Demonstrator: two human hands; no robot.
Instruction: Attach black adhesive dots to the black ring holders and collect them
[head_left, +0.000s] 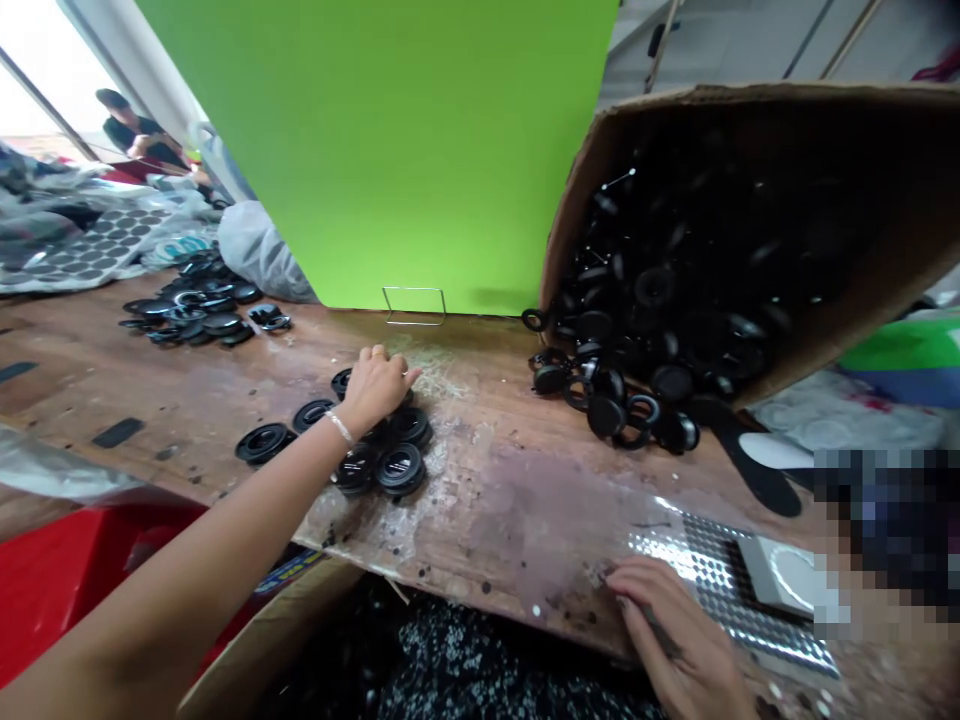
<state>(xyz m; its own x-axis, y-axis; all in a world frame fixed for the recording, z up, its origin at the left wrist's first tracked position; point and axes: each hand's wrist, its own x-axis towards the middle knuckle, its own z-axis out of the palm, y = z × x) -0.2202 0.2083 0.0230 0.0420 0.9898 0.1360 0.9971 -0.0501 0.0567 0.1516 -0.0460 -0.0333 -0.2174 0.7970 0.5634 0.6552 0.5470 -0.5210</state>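
Note:
My left hand (375, 385), with a pale bracelet at the wrist, reaches over a group of black round plastic parts (400, 468) on the wooden table. Its fingers curl down around one of these parts, mostly hidden beneath the hand. Several more of the group lie flat beside it, among them one black ringed part (264, 443) at the left end. My right hand (679, 630) rests near the table's front edge, thumb apart from the fingers, with nothing visible in it. Close to its fingers lies a shiny patterned metallic strip (705, 560).
A tipped cardboard box (694, 95) spills black parts (607, 415) at right. A green panel (405, 150) stands behind the table (517, 510). Another black pile (199, 310) lies left. A white block (780, 575), a red container (67, 560) and a distant person (139, 130) are also visible.

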